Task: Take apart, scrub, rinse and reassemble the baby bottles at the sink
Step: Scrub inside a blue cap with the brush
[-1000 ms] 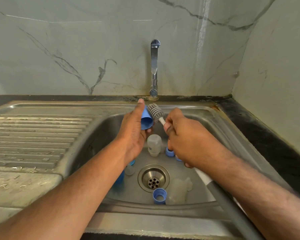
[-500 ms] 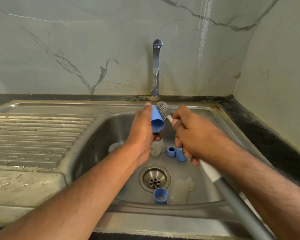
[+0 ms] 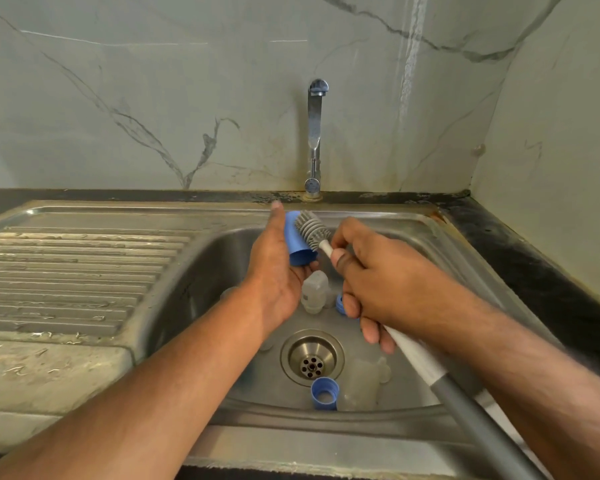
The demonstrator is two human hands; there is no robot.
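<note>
The left hand (image 3: 274,271) is raised over the basin of the steel sink (image 3: 194,271), palm turned to the right, and holds a blue bottle cap (image 3: 300,245). The cap lies against the inner side of the fingers, with its open mouth facing down and toward the palm; the forefinger runs straight up along the cap's far side, and how the other fingers lie round it is hidden. The right hand (image 3: 378,282) is closed round the white shaft of a bottle brush (image 3: 312,230), thumb on top, lower fingers wrapped beneath. The grey ribbed brush head lies against the outside of the cap, just right of it. The brush handle changes from white to grey below the hand and runs out toward the lower right edge of the view. Below the hands, on the sink floor, a clear bottle (image 3: 314,294) stands beside a blue part (image 3: 342,304) that is partly hidden by the right hand. Nearer the front wall, a blue collar ring (image 3: 324,393) and a clear part (image 3: 364,382) lie just beyond the drain (image 3: 311,356). The tap (image 3: 315,133) rises behind the sink.
</note>
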